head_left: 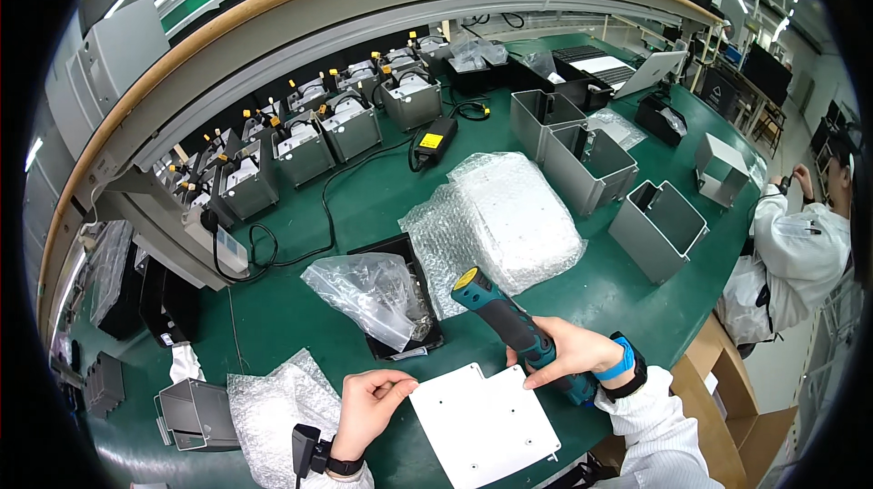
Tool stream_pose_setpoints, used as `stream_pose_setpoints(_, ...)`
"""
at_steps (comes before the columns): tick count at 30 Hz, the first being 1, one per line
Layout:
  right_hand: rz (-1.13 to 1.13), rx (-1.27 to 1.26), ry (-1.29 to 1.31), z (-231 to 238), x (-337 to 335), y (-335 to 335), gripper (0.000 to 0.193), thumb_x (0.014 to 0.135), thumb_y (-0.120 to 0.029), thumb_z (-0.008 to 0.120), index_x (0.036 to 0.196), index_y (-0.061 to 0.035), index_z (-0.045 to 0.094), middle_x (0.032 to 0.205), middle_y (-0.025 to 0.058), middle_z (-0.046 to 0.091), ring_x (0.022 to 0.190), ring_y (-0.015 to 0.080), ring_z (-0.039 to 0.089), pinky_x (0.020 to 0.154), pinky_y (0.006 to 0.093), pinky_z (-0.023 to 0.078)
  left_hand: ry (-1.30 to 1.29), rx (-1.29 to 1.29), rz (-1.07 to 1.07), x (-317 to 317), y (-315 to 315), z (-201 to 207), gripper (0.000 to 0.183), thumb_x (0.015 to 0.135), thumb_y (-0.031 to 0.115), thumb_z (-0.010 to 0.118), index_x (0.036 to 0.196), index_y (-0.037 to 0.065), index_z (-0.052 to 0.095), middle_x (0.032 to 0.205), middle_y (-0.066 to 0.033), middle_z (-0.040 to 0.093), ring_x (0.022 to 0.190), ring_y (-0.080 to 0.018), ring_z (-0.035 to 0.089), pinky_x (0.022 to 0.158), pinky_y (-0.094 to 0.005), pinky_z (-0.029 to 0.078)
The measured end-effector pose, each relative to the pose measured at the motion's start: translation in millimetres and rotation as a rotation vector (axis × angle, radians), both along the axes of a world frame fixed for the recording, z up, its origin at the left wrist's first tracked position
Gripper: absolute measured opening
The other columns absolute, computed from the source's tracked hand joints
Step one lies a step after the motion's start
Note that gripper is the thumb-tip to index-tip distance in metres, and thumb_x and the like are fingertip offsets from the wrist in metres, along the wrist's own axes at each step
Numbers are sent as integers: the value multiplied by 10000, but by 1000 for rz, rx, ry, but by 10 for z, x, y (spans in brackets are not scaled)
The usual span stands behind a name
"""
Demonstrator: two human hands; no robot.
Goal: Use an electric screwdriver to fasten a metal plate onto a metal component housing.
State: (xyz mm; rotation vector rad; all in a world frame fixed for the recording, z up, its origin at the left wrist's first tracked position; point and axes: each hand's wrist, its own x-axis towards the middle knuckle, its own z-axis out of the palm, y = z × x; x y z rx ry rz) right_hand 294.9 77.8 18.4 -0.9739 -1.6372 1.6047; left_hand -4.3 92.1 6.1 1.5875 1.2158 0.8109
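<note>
A white flat plate [482, 430] with small holes and a notched far edge lies in front of me at the table's near edge. My left hand [373, 407] has thumb and forefinger pinched together at its far left corner. Wrapped in my right hand [573, 352] is a teal and black cordless screwdriver [509, 321], tilted with its yellow-marked end away from me. The right thumb tip comes down at the plate's far right edge. Beyond the plate, a black bin [423, 330] holds small metal parts and a clear plastic bag [364, 293].
Bubble wrap [518, 221] is piled mid-table; another sheet [282, 407] lies left. Grey open housings [659, 230] stand right. Rows of filled grey boxes [350, 130] line the back, near a black power adapter [435, 141]. A person [800, 252] sits at right beside cardboard boxes [727, 389].
</note>
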Motion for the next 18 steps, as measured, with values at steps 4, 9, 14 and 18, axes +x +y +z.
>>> stream_pose_setpoints(4,-5,-47,21,31,-1,-22,448,641,-88,782,1011,-41,534,921,18,575,721,101,528,667,246,446,13,-11,16,26,0,17,97,758,53,685,777,-38,658,480,50,379,462,-17,288,421,-209,211)
stream_pose_setpoints(9,-1,15,12,0,21,-14,442,649,-76,766,1018,-33,528,945,26,575,720,102,529,669,249,450,26,5,36,49,1,8,94,752,49,689,756,-39,657,487,52,386,459,-13,292,421,-204,216)
stream_pose_setpoints(14,9,12,34,-33,28,-11,447,659,-75,754,1037,-31,518,956,33,577,720,106,529,660,251,453,31,3,33,33,6,-7,97,746,44,695,753,-44,654,487,48,386,459,-13,290,423,-204,214)
stream_pose_setpoints(18,14,34,33,-28,36,-18,448,662,-71,749,1042,-32,514,951,32,574,722,107,528,661,250,453,15,-14,33,35,2,-20,102,747,45,696,752,-47,652,486,48,388,456,-14,288,423,-203,211)
